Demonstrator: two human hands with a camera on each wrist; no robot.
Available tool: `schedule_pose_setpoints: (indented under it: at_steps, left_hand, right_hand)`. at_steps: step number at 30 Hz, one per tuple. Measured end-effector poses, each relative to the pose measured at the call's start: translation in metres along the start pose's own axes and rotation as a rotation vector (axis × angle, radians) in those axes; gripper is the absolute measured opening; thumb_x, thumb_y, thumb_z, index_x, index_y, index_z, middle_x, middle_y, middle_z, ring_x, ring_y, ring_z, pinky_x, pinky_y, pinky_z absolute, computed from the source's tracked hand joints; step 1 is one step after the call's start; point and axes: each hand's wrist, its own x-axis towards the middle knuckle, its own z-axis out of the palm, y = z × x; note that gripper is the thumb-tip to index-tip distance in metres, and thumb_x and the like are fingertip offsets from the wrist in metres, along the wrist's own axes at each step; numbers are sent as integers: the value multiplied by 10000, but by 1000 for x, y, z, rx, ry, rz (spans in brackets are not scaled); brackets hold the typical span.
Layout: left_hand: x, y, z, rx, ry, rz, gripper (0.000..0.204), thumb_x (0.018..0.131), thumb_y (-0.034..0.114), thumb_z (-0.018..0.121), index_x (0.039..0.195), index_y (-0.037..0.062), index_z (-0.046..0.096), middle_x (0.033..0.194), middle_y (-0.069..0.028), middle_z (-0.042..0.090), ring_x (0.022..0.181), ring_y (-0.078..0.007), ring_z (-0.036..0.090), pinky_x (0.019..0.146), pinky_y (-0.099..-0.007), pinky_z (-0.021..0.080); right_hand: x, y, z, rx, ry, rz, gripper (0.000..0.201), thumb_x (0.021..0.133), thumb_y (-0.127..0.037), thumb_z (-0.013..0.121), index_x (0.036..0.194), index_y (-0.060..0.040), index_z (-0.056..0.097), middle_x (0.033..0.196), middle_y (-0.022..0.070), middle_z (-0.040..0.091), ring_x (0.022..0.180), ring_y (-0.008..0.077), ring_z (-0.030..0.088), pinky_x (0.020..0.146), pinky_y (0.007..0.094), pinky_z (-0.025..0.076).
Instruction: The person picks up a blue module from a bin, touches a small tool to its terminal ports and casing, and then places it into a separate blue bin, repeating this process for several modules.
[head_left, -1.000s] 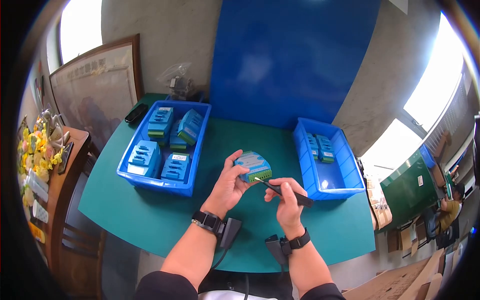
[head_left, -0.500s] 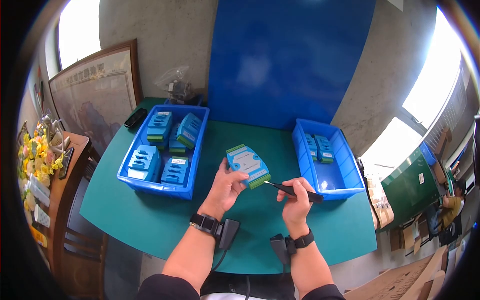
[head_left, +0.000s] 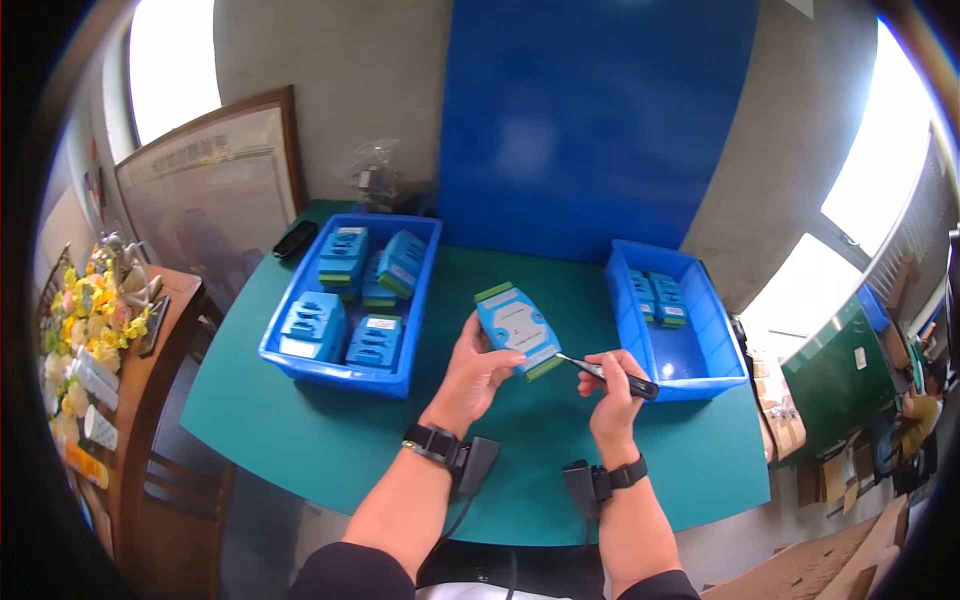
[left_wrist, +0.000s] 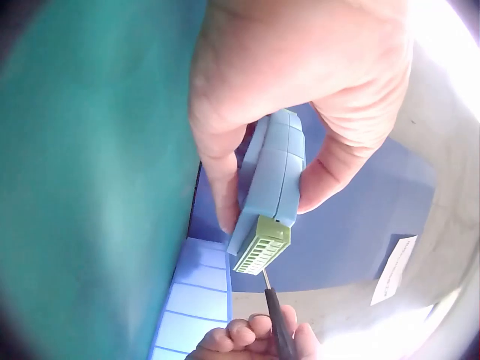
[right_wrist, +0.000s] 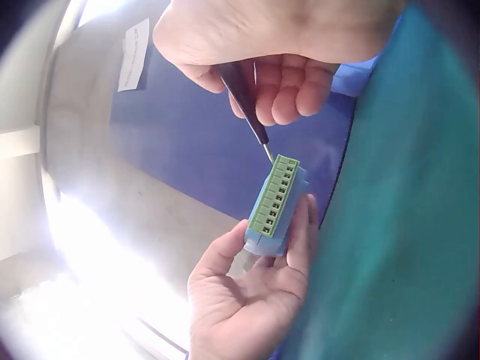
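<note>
Between the thumb and fingers of my left hand (head_left: 470,372) is a blue module (head_left: 518,325) with a pale label face and green terminal blocks at its two ends. My right hand (head_left: 617,398) grips a slim screwdriver (head_left: 630,383) by its black handle. In the left wrist view the thin metal shaft (left_wrist: 267,279) reaches the edge of the green terminal block (left_wrist: 262,246). From the right wrist, the row of square openings on the terminal block (right_wrist: 276,196) faces the camera, and the screwdriver's tip meets its upper end.
A blue bin (head_left: 340,376) on the left holds several similar blue modules (head_left: 313,325). Another blue bin (head_left: 722,345) on the right holds two modules (head_left: 668,298) at its far end. Both stand on the green tabletop (head_left: 350,440). A black object (head_left: 295,240) lies behind the left bin.
The module has been turned so its label face shows more fully to the head camera. The screwdriver stays at the near terminal block, its tip shifting along it. The head view has shifted slightly.
</note>
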Motion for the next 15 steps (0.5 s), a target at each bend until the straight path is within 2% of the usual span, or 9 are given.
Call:
schedule_pose_setpoints:
  at_steps: [4, 7, 9, 11, 14, 15]
  left_hand:
    - [-3, 4, 3, -1, 28, -16, 865, 665, -138, 664, 1406, 83, 277, 1274, -109, 471, 1176, -268, 524, 942, -394, 492]
    - [-10, 5, 9, 141, 14, 11, 890, 654, -148, 667, 1416, 77, 265, 1300, -110, 459, 1194, -258, 508, 952, -389, 489]
    - [-13, 6, 11, 144, -78, -54, 913, 640, -140, 684, 1420, 71, 260, 1309, -109, 455, 1207, -252, 495, 956, -384, 489]
    - [-12, 7, 14, 187, -165, -129, 938, 600, -120, 710, 1419, 58, 288, 1310, -96, 465, 1219, -236, 480, 981, -375, 462]
    - [-15, 7, 21, 315, -271, -163, 947, 566, -159, 694, 1410, 53, 322, 1299, -82, 490, 1217, -233, 486, 1039, -370, 391]
    - [-16, 9, 23, 350, -289, -194, 939, 557, -168, 687, 1403, 54, 344, 1297, -79, 496, 1221, -221, 480, 1027, -370, 400]
  right_hand:
    - [1, 4, 6, 47, 34, -56, 267, 924, -190, 520, 803, 22, 628, 629, 70, 600, 500, 107, 545, 451, 219, 430]
    - [0, 0, 5, 87, 61, -68, 256, 943, -208, 513, 850, 8, 614, 581, 48, 560, 477, 98, 522, 439, 216, 417]
    - [-2, -5, 7, 77, 16, -94, 112, 912, -107, 557, 935, 2, 570, 640, 31, 559, 504, 84, 520, 457, 217, 421]
    - [-6, -7, 9, 87, -28, -158, 139, 871, -16, 590, 995, -2, 530, 727, 30, 574, 545, 70, 527, 487, 210, 433]
    - [-11, -15, 13, 88, -110, -143, 95, 885, -40, 592, 966, -1, 561, 710, 24, 579, 571, 58, 541, 511, 198, 447]
    - [-11, -16, 11, 94, -164, -117, 77, 890, -46, 592, 948, 2, 576, 704, 22, 589, 585, 58, 553, 520, 194, 457]
